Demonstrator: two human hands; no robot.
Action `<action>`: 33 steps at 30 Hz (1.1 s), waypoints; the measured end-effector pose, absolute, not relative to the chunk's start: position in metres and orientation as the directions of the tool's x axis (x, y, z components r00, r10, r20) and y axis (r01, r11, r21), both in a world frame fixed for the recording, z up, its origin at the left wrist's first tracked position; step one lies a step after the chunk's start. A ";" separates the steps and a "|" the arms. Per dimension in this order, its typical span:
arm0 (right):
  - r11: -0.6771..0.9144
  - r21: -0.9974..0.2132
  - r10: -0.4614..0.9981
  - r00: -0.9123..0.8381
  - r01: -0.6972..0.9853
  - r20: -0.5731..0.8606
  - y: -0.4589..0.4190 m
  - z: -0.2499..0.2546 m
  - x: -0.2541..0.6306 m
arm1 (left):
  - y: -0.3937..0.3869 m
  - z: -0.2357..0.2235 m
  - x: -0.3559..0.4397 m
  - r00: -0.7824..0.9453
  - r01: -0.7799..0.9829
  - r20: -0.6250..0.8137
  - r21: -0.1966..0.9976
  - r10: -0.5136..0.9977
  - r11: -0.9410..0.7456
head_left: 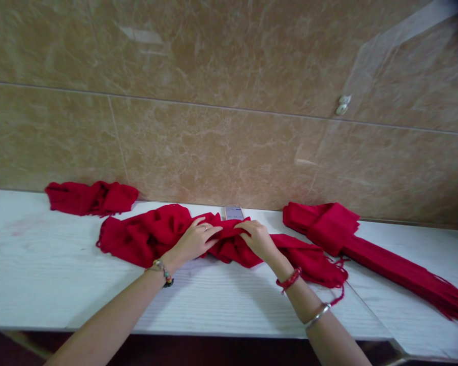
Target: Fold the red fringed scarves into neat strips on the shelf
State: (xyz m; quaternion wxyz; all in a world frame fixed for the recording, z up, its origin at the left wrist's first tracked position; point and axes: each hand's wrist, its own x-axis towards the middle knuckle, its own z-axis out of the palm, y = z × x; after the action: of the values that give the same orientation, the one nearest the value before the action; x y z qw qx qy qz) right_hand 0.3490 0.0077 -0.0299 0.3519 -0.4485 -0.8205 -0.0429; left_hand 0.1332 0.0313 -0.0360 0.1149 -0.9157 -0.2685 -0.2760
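Note:
A crumpled red scarf (pixel 145 235) lies across the white table (pixel 53 274), its fringed end trailing to the right. My left hand (pixel 196 239) rests on its middle with fingers curled into the cloth. My right hand (pixel 257 236) pinches the cloth just beside it, fingers closed on a fold. Both hands sit close together near the scarf's centre.
A bunched red scarf (pixel 91 197) lies at the back left. A folded red scarf (pixel 328 226) with long fringe runs off to the right. A phone (pixel 234 212) leans by the marble wall (pixel 229 101) behind my hands. The table's front edge is near.

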 end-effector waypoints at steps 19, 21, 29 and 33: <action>0.196 -0.339 0.779 0.063 0.920 0.624 0.019 -0.026 0.399 | 0.054 0.000 0.048 -0.292 0.870 0.885 0.403 0.364 -0.283; 0.274 -0.376 0.786 0.020 0.885 0.618 0.019 -0.026 0.394 | 0.048 -0.004 0.065 -0.147 0.887 0.929 0.276 0.340 -0.371; 0.471 -0.339 0.764 -0.184 0.814 0.618 0.016 -0.027 0.376 | 0.030 -0.024 0.122 0.782 0.516 0.498 -0.180 0.374 -0.838; 0.402 -0.268 0.765 -0.160 0.876 0.623 0.016 -0.025 0.388 | 0.042 -0.031 0.116 0.767 0.549 0.454 -0.099 0.453 -0.830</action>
State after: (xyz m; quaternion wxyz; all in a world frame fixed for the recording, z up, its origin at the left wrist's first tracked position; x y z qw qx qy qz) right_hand 0.3880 0.0156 -0.0247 0.3561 -0.5414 -0.7577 -0.0774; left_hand 0.1157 0.0417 -0.0307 0.1139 -0.9330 -0.2685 -0.2106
